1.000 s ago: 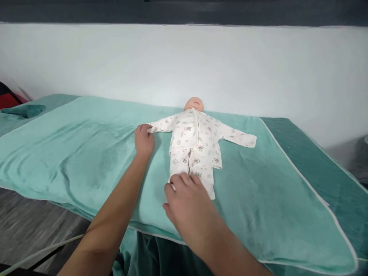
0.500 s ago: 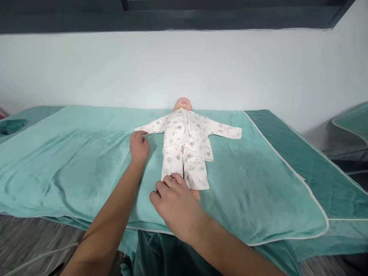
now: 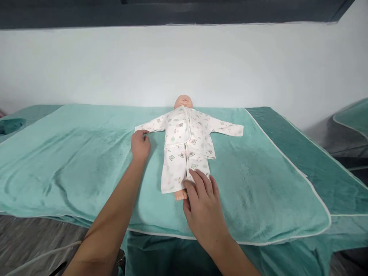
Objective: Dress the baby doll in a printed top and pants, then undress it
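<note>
A baby doll (image 3: pixel 183 101) lies on its back with its arms spread, dressed in a white patterned baby shirt (image 3: pixel 176 128) and matching trousers (image 3: pixel 173 168). My left hand (image 3: pixel 140 145) is at the end of the left-side sleeve (image 3: pixel 152 125), its fingers curled closed on the cuff. Over the lower right-side trouser leg rests my right hand (image 3: pixel 204 203), fingers bent a little and apart, touching the cloth but gripping nothing. One bare doll foot (image 3: pixel 180 194) shows below the left-side leg; the other is hidden behind my right hand.
Under the doll a light green blanket (image 3: pixel 86 153) with white edging covers a bed with a darker green cover (image 3: pixel 322 184). A white wall (image 3: pixel 184 61) rises behind, beneath a dark overhang (image 3: pixel 184 13). Another green-covered surface (image 3: pixel 355 117) stands at far right.
My right hand has moved right, from the left-side trouser leg to the right-side one, and its fingers have opened out. The left-side foot now shows. My left hand stays at the cuff.
</note>
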`<state>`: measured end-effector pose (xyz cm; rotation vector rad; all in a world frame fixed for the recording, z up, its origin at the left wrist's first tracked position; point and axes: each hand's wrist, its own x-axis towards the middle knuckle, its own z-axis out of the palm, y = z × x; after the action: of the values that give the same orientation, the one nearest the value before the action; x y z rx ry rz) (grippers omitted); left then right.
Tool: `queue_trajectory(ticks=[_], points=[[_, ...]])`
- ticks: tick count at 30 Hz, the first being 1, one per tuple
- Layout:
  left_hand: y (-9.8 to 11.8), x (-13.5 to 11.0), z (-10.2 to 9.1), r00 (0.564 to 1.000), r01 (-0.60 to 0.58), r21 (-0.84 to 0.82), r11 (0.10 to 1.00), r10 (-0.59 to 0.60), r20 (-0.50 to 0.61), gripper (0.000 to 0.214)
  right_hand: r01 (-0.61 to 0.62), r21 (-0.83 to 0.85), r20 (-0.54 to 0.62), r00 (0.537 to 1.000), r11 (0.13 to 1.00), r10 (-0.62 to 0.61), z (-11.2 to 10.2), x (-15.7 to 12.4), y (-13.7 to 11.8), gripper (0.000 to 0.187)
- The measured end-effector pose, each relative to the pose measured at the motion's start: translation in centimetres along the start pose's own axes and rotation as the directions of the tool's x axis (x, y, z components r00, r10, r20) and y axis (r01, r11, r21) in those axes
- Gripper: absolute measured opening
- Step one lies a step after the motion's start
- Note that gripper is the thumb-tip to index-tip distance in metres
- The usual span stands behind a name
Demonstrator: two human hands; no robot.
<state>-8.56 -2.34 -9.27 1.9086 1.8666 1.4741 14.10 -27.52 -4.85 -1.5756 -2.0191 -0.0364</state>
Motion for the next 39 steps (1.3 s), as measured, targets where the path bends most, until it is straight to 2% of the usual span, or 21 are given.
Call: queue_trajectory(ticks=[3,6,9,14,19,23,26,29,32,35,39], points=[[0.1,-0.1,0.0,1.000,0.020,-0.011,1.000,-0.020,0.012,0.033,-0.021,-0.064,-0.044,0.999,0.998,0.018,0.9,0.8,-0.4,0.014],[0.2,-0.2,-0.1,0.999,0.047,-0.013,0.999,-0.047,0.022,0.031,0.006,-0.043,-0.091,0.996,0.999,-0.010,1.2,1.2,-0.3,0.013],[0.3,-0.1,-0.1,0.998,0.053,-0.015,0.998,-0.053,0.022,0.031,0.006,0.012,-0.132,0.991,1.000,-0.005,0.9,0.8,0.0,0.012],[0.3,0.0,-0.1,0.997,0.074,-0.024,0.997,-0.073,0.039,0.030,0.000,0.067,-0.131,0.991,0.998,0.008,-0.4,-0.3,0.1,0.011],[0.4,0.0,-0.2,0.996,0.084,-0.020,0.996,-0.083,0.042,0.029,-0.016,0.202,-0.167,0.985,0.979,0.051,-1.5,-1.9,1.2,0.026],[0.3,0.1,-0.1,0.995,0.085,-0.009,0.996,-0.085,0.052,0.029,-0.130,0.213,-0.186,0.968,0.968,0.171,-0.5,-2.8,3.3,0.039],[0.2,0.1,-0.1,0.993,0.096,-0.013,0.995,-0.095,0.065,0.028,-0.182,0.169,-0.162,0.964,0.969,0.210,0.7,-2.2,4.6,0.031],[0.0,0.1,0.0,0.991,0.113,-0.027,0.993,-0.111,0.070,0.028,-0.168,0.161,-0.162,0.968,0.973,0.194,1.3,-1.0,5.3,0.021],[-0.1,0.1,0.1,0.992,0.113,-0.058,0.992,-0.110,0.060,0.028,-0.115,0.246,-0.176,0.971,0.962,0.161,0.2,-0.4,5.3,0.015],[-0.1,0.2,0.2,0.991,0.119,-0.069,0.990,-0.115,0.064,0.028,-0.008,0.335,-0.187,0.979,0.942,0.075,-2.3,-0.5,4.7,0.016],[0.0,0.1,0.1,0.990,0.129,-0.067,0.989,-0.124,0.069,0.028,0.095,0.307,-0.231,0.973,0.947,-0.022,-4.6,-0.9,3.9,0.022]])
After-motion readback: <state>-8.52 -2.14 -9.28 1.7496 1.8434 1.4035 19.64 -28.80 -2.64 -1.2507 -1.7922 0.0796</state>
